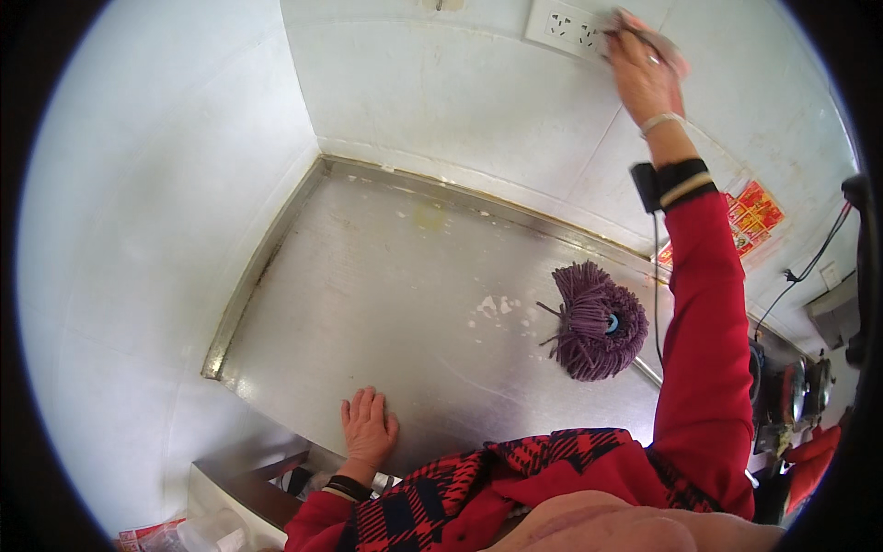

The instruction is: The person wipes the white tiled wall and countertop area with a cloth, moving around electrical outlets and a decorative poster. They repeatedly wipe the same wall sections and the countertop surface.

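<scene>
My right hand (638, 76) is raised to the tiled wall at the right end of a white socket panel (562, 29). Blurred by motion, it grips what looks like a pinkish-grey cloth (666, 52), which hides that end of the panel. My left hand (368, 426) rests palm down near the front edge of a stainless-steel worktop (372, 290), holding nothing. To the right on the metal lies a purple yarn mop head (597, 324) with a blue ring in its centre. White flaky patches (493, 305) mark the surface beside it.
A raised metal rim (259, 265) borders the worktop along the walls. A black plug adapter (646, 188) with a hanging cable sits beside my right sleeve. Red-and-gold stickers (752, 217) are on the wall. Lidded pots (793, 390) stand far right; a plastic container (210, 531) is lower left.
</scene>
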The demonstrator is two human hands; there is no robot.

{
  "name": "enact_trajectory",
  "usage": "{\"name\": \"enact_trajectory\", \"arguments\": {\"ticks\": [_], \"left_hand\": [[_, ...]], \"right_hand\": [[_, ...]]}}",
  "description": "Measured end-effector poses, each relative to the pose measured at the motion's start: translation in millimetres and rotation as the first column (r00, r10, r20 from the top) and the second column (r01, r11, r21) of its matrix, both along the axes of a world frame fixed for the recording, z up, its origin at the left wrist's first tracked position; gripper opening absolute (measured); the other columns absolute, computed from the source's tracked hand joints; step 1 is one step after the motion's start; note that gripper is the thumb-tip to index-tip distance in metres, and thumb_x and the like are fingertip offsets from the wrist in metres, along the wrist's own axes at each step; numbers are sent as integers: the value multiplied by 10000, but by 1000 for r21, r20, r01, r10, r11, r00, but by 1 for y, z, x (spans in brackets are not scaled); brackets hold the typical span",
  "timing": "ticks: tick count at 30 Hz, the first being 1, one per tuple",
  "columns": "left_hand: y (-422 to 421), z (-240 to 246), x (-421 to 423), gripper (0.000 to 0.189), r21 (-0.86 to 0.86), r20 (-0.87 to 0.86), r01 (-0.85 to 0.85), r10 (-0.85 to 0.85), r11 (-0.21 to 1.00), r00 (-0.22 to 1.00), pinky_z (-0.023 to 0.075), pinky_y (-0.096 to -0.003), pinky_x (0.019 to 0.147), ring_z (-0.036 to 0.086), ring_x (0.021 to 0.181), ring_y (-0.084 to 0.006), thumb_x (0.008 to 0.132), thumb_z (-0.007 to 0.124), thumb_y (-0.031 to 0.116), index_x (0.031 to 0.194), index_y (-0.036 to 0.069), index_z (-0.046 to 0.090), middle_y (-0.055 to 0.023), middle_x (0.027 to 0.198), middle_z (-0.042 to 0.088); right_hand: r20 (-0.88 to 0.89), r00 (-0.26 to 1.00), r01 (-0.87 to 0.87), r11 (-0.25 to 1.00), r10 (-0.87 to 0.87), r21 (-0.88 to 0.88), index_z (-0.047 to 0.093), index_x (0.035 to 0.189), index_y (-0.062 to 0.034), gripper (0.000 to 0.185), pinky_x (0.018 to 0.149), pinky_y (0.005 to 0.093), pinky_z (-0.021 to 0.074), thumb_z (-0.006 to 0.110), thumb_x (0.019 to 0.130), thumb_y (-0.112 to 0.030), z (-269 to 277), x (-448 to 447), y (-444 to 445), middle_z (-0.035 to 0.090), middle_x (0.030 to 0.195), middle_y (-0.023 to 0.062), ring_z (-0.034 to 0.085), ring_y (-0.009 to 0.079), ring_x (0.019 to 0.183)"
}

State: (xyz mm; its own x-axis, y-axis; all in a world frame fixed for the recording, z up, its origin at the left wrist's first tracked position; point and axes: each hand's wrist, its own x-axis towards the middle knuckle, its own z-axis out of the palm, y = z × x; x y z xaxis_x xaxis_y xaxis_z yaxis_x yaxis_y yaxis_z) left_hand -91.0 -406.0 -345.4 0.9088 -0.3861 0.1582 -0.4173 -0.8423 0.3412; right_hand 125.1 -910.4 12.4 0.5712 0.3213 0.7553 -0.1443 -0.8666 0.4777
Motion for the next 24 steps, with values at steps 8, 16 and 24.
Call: {"name": "enact_trajectory", "arguments": {"ticks": [8, 16, 24], "left_hand": [[0, 5, -1, 423, 2, 37, -5, 5, 1000, 999, 226, -514, 1046, 388, 1225, -311, 772, 570, 252, 1143, 54, 530, -126, 1271, 478], [0, 1, 1, 424, 18, 8, -3, 3, 1000, 1000, 230, -524, 1041, 392, 1224, -313, 766, 575, 258, 1136, 55, 539, -128, 1281, 474], [1, 2, 0, 421, -6, 41, -3, 3, 1000, 999, 237, -522, 1035, 400, 1213, -318, 758, 584, 252, 1131, 62, 541, -122, 1276, 473]], "right_hand": [[-23, 992, 117, 962, -126, -245, 584, 1038, -58, 199, 877, 353, 440, 457, 904, -134, 8, 9, 12, 556, 1090, 48, 532, 269, 1035], [148, 974, 196, 962, -169, -192, 573, 1126, -97, 336, 804, 352, 448, 508, 797, -85, -3, 0, -10, 513, 1116, 25, 519, 226, 1006], [113, 993, -1, 990, 17, -140, 577, 1060, -125, 280, 816, 413, 406, 526, 798, -207, 40, 43, 107, 511, 982, 40, 495, 198, 963]]}}
